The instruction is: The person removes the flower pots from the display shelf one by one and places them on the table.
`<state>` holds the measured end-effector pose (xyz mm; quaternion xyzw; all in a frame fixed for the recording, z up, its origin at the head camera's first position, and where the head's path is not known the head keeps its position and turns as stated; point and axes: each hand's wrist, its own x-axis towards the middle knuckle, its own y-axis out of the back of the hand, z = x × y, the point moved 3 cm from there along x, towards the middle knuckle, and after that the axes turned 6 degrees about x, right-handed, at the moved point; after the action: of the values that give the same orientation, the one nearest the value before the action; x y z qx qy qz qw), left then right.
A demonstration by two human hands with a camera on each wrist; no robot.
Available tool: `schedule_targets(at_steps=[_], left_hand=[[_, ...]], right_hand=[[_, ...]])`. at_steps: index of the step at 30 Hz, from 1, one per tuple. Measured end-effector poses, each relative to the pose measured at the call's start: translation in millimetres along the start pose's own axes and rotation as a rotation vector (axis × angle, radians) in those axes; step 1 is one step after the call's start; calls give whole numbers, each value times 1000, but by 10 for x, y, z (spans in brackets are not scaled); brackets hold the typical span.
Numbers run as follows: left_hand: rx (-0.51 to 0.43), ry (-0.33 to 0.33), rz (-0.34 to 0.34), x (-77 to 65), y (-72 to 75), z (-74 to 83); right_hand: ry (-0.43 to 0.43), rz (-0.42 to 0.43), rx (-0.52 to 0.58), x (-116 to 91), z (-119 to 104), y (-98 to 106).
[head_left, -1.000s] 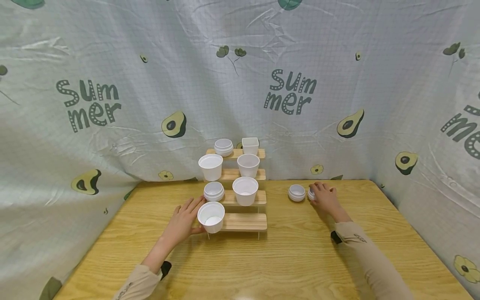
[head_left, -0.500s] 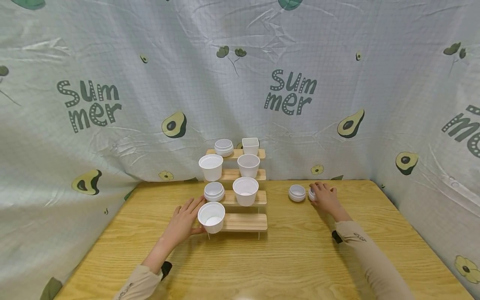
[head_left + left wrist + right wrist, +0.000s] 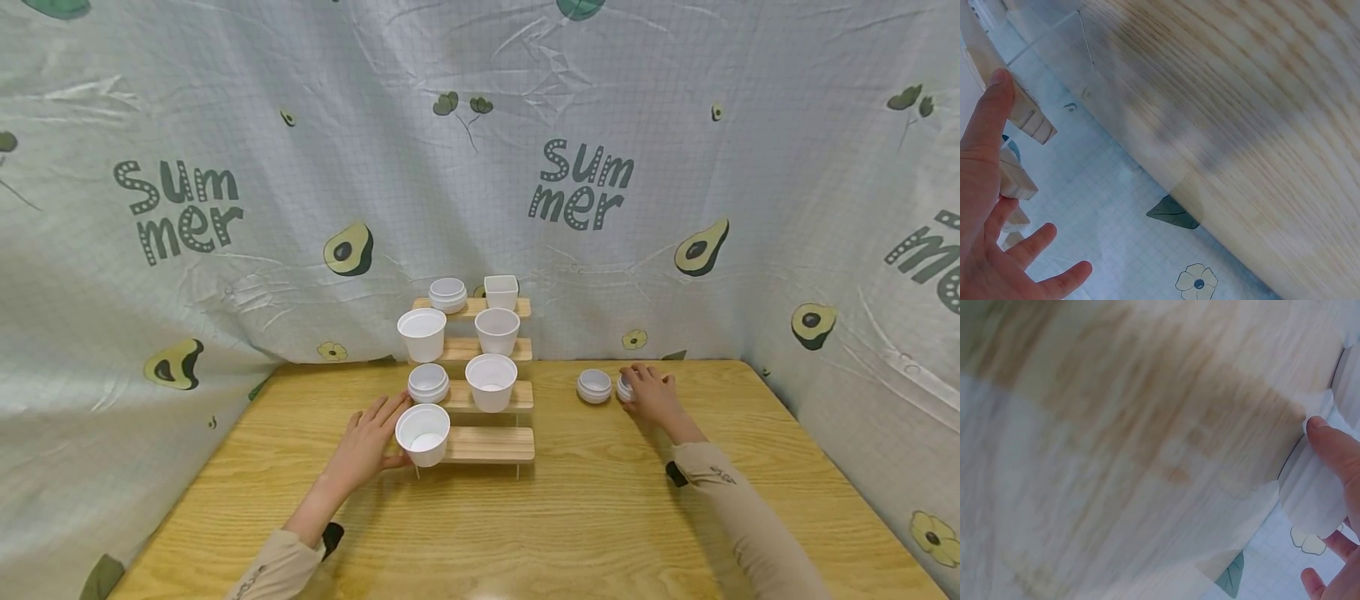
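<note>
A stepped stand with wooden shelves (image 3: 487, 444) carries several white pots. My left hand (image 3: 365, 447) rests at the stand's left side, thumb near the lowest shelf and fingers reaching the shelf above; a tapered white pot (image 3: 423, 435) sits beside it. In the left wrist view, the thumb (image 3: 994, 106) touches a shelf end and the other fingers are spread. On the table to the right, my right hand (image 3: 651, 395) grips a small round white pot (image 3: 623, 389), largely covered by the fingers. The right wrist view shows the thumb against this pot (image 3: 1313, 487). A matching round pot (image 3: 594, 387) stands just left of it.
Higher shelves hold round pots (image 3: 428, 383), tapered pots (image 3: 491, 382) and a square pot (image 3: 501, 291) at the top right. The right part of the lowest shelf is bare. A printed cloth (image 3: 450, 200) hangs behind the wooden table (image 3: 540, 533).
The right forearm has shifted very slightly to the right. Both hands otherwise keep their places, and the pots and stand stay where they were.
</note>
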<state>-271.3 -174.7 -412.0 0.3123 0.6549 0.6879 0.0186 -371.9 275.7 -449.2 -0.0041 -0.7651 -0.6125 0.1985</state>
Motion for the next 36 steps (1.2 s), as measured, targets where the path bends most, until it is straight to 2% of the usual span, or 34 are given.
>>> schedule_targets(at_steps=[17,28,36], left_hand=[[3,4,-7,-16,-34,-11],[1,4,11,-26,-33,-21],[-3,0,20,-8,-23,-22]], right_hand=[[37,-14,-18,-15,1,18],[89,54,-39,-62,23,47],[199,140,-24,-167,-96,117]])
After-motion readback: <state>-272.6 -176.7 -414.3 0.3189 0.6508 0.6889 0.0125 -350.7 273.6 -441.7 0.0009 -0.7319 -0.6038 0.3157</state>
